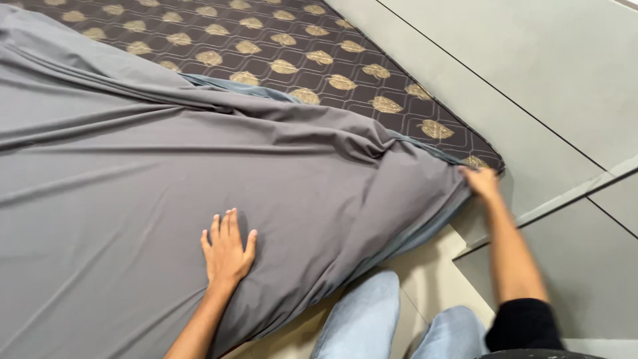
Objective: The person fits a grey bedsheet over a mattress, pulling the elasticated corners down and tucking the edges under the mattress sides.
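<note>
Grey sheet [166, 173] lies over most of the mattress [279, 46]; I judge it soft, light and stretchy. My left hand [226, 249] presses flat and open near the mattress edge. My right hand [480, 182] pinches the sheet hem at the mattress corner, the best place to hold it.

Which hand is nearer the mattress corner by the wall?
Right. The right hand is at the corner of the mattress, gripping the edge of the grey sheet there. The left hand lies flat on the sheet, well back from that corner.
</note>
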